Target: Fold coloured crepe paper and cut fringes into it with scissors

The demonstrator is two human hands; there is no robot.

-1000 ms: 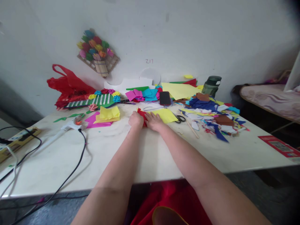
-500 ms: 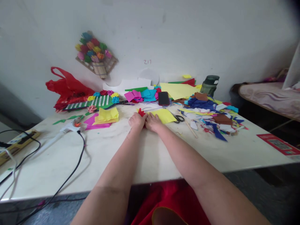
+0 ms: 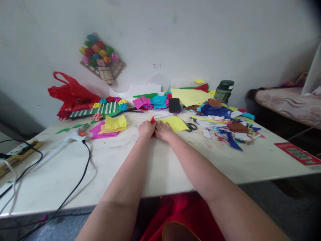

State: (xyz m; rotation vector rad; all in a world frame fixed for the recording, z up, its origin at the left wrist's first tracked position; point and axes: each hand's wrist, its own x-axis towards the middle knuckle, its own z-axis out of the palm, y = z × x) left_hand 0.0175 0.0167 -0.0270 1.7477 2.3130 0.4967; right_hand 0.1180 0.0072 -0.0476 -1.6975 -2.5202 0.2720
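A small piece of red paper [image 3: 152,120] lies between my hands near the middle of the table, mostly hidden by them. My left hand [image 3: 146,129] is closed on its left side. Pressed against its right side is my right hand [image 3: 163,131], fingers together and pointing forward. Just beyond my right hand lies a yellow sheet [image 3: 177,123], with black-handled scissors [image 3: 191,127] at its right edge. To the left, crumpled yellow paper [image 3: 114,124] rests on magenta sheets [image 3: 96,132].
A glue gun [image 3: 77,135] with a black cord and a power strip [image 3: 20,154] are on the left. Paper scraps [image 3: 234,129] and a wooden stick [image 3: 203,136] lie right. Behind are a phone [image 3: 175,105], a green bottle [image 3: 224,91] and a red bag [image 3: 72,90].
My left hand has turned slightly and its fingers look more curled. The red paper between my hands shows a little differently. The rest of the table looks the same.
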